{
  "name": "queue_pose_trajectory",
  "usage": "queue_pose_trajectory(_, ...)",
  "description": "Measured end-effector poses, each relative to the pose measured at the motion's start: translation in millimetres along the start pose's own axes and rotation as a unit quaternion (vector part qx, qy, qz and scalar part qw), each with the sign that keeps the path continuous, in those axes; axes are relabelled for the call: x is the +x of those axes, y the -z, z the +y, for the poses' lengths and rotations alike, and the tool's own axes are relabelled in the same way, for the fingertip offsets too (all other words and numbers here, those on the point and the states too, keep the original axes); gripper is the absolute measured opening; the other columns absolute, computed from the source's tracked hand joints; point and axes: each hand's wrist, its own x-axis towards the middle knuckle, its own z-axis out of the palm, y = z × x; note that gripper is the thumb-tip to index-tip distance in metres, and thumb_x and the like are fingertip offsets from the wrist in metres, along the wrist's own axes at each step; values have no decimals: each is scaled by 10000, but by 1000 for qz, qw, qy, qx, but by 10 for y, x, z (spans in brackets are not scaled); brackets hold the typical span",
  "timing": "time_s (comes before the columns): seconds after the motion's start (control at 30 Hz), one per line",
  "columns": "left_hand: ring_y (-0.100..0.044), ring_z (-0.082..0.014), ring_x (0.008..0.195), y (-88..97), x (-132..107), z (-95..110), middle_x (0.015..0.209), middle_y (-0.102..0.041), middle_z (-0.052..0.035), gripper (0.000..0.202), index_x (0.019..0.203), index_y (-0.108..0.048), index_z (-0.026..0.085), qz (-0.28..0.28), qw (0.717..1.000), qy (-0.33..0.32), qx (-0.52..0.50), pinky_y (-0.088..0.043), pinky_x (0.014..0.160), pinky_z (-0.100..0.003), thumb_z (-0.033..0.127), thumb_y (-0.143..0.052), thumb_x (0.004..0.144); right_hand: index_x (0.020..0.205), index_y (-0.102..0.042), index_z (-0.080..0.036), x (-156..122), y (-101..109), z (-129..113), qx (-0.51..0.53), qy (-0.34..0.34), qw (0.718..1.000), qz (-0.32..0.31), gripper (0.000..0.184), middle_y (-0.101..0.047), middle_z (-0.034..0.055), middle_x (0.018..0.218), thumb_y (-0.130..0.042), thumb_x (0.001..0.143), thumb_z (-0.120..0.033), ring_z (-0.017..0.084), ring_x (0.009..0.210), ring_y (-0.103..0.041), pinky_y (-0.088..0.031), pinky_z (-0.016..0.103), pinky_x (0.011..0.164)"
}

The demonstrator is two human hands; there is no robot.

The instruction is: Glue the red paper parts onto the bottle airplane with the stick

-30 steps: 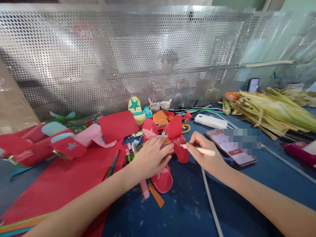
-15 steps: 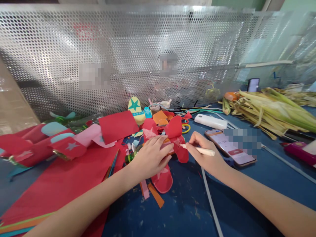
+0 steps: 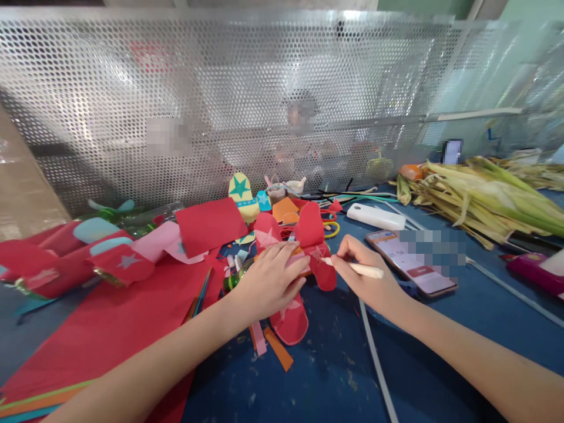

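Note:
A red paper craft piece (image 3: 288,323) with rounded flaps and pale stars lies on the blue table. Across its middle rests my left hand (image 3: 274,276), fingers laid out flat and hiding the centre. My right hand (image 3: 372,276) pinches a white pen (image 3: 366,270), its tip touching or just over the star on the right flap (image 3: 325,276). A green bottle-like piece (image 3: 231,283) shows partly beside my left hand. Pink and orange paper strips (image 3: 278,349) lie just below the craft piece.
Red paper sheets (image 3: 110,329) and red craft pieces (image 3: 122,258) cover the left. A phone (image 3: 418,267), a white power bank-like block (image 3: 376,217) and corn husks (image 3: 484,188) lie to the right. A perforated metal panel (image 3: 211,88) stands behind; people show blurrily through it.
The upper right red flap has shifted slightly. My hands and the pen look almost unmoved. Beyond the panel, a person has moved a little.

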Motion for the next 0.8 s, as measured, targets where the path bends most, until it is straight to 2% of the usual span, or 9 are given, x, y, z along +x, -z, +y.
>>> queue_pose_trajectory(0.8,-551,-324,1184,0,-3,4,1278,-544,-188,277,1179,-533,173,-4,1000,3,0,-509,935,-507,277,-475,929,676,-353,-243,8,17,-15,-3,9,1000,10,192,-429,-63,545,-480,816,-278,116,491,-434,-354,254,516)
